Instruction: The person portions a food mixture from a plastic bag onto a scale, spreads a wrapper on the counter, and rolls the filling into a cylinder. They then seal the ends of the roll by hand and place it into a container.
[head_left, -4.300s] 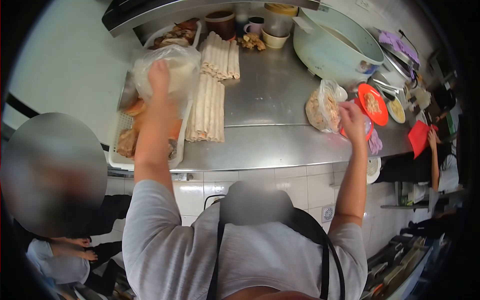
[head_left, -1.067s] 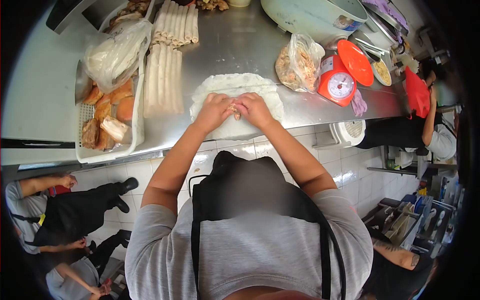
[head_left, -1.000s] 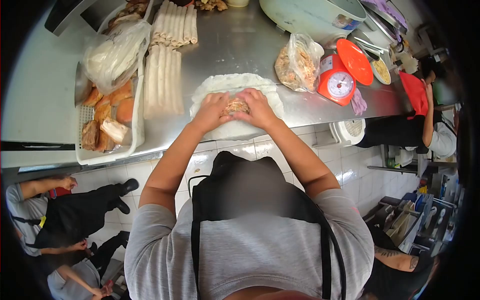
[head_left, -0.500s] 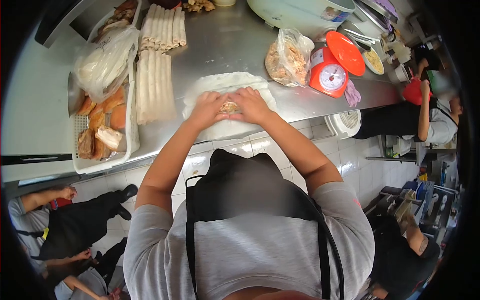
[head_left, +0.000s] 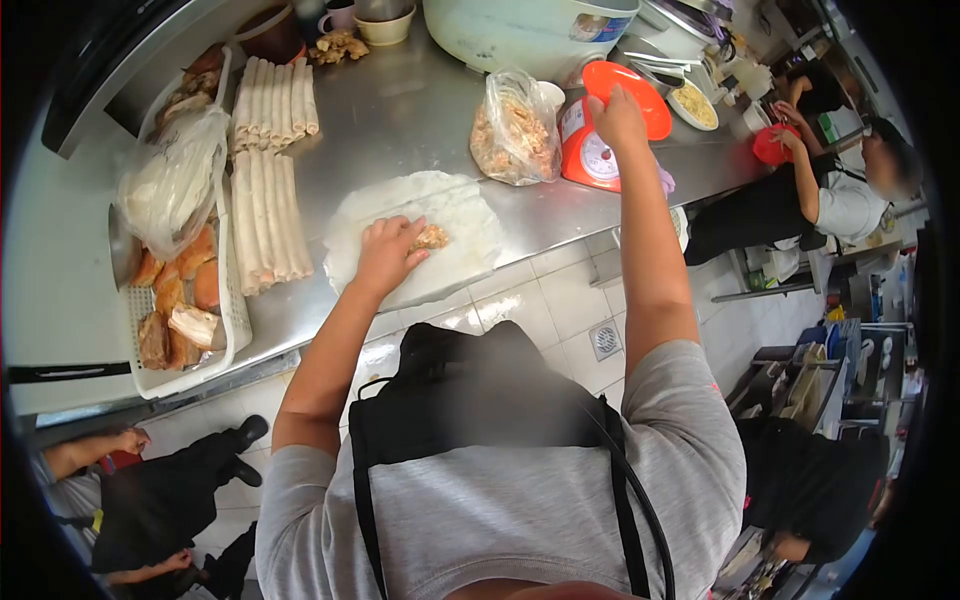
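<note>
A thin white wrapper (head_left: pixel 455 215) lies flat on the steel counter (head_left: pixel 400 120) with a small heap of brown filling (head_left: pixel 432 237) on it. My left hand (head_left: pixel 388 252) rests on the wrapper, fingers pressed against the filling. My right hand (head_left: pixel 618 115) is stretched out to the right, over the pan of the orange kitchen scale (head_left: pixel 600 135); whether it holds anything I cannot tell. A clear bag of filling (head_left: pixel 512 135) stands just left of the scale.
Rows of finished white rolls (head_left: pixel 265 170) lie at the left, beside a white basket (head_left: pixel 215 350) of fried pieces and a plastic bag (head_left: pixel 170 185). A large pale pot (head_left: pixel 520 30) stands at the back. Other people work at the right (head_left: pixel 830 195) and below left (head_left: pixel 150 490).
Both hands were pressing the filling on the wrapper. Now my right hand has left it and reached right to the orange scale; my left hand stays on the filling.
</note>
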